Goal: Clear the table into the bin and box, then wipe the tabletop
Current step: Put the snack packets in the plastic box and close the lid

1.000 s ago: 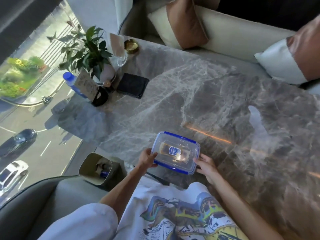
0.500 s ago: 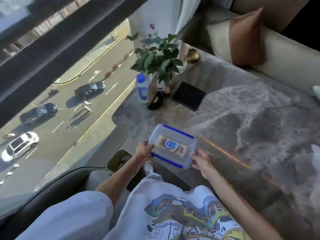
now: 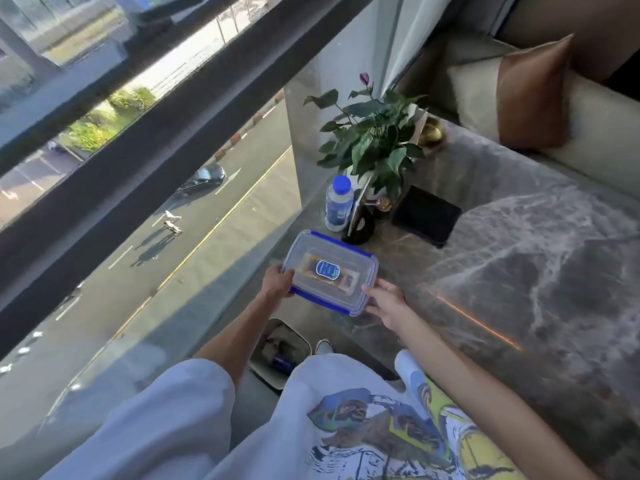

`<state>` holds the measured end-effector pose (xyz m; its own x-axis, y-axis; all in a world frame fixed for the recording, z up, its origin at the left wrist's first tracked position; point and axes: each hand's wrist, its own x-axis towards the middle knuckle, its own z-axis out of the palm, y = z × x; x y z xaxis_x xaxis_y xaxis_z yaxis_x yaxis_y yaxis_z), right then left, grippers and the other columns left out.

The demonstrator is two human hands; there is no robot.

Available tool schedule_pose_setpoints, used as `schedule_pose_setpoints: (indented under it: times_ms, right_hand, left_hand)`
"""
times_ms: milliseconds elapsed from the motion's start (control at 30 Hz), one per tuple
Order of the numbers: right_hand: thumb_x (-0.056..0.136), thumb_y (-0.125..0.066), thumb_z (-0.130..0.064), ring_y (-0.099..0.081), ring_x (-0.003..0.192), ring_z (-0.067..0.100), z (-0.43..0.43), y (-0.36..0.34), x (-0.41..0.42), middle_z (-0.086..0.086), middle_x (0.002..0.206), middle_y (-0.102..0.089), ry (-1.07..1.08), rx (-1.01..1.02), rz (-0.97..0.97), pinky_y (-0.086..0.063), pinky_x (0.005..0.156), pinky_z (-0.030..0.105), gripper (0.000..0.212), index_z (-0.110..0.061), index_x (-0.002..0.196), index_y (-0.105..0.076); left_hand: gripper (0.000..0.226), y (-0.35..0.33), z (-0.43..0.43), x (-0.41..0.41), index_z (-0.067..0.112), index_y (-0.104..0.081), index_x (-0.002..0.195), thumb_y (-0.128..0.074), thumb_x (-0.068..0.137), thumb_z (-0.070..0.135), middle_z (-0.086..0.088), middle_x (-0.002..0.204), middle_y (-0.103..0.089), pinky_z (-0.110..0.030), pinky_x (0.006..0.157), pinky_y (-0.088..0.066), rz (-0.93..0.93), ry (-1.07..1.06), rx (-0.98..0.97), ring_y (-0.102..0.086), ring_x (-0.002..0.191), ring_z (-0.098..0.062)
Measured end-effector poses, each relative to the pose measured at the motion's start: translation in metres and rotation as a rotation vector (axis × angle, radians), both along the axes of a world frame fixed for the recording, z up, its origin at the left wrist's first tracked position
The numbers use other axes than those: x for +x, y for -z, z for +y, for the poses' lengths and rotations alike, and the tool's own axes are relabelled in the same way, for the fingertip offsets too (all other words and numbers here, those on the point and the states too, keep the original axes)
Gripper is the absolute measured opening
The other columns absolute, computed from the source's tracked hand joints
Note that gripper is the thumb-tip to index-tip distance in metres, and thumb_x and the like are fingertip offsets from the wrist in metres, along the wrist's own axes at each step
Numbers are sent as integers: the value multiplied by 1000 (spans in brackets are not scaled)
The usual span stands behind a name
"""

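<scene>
Left hand (image 3: 277, 284) grips the box's (image 3: 329, 271) left end, thumb on the lid, fingers curled under. Right hand (image 3: 386, 303) is at the right end, thumb at the rim, fingers loosely spread; can't tell if it grips. Since the earlier frame the box has shifted left, nearer the bottle (image 3: 338, 202). It's now over the table's (image 3: 519, 271) near left corner. One clear box, blue-rimmed lid, one yellowish packet inside. One bin (image 3: 277, 351) on the floor below, one bottle, one plant (image 3: 374, 140), one black pad (image 3: 426, 216).
</scene>
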<state>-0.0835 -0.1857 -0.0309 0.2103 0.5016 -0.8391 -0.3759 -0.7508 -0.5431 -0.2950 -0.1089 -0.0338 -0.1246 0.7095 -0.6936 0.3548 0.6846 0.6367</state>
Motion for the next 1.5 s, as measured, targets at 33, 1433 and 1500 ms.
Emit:
schedule_pose_setpoints:
  times_ms: [33, 1433, 1500]
  right_hand:
    - [90, -62, -2, -64, 110, 31, 4, 1, -3, 12, 123, -65, 9, -7, 4, -50, 98, 52, 42, -9, 130, -53]
    - [91, -63, -32, 0, 150, 26, 13, 34, -11, 6, 163, 4, -984, 309, -934, -15, 120, 37, 80, -24, 154, -15]
    - [90, -64, -30, -1, 150, 27, 12, 36, -11, 7, 163, 2, -969, 313, -943, -16, 120, 37, 80, -23, 154, -17]
  left_hand:
    - [25, 0, 5, -2, 5, -58, 117, -46, 97, 12, -15, 97, -58, -48, 82, -56, 12, 5, 5, -60, 87, -30]
    - [86, 31, -8, 24, 36, 15, 151, -42, 92, 59, -7, 158, 29, -53, 116, 18, 637, 977, 268, 36, 142, -31]
    - [86, 28, -7, 25, 36, 14, 151, -45, 92, 56, -7, 159, 28, -54, 118, 15, 632, 981, 251, 34, 142, -31]
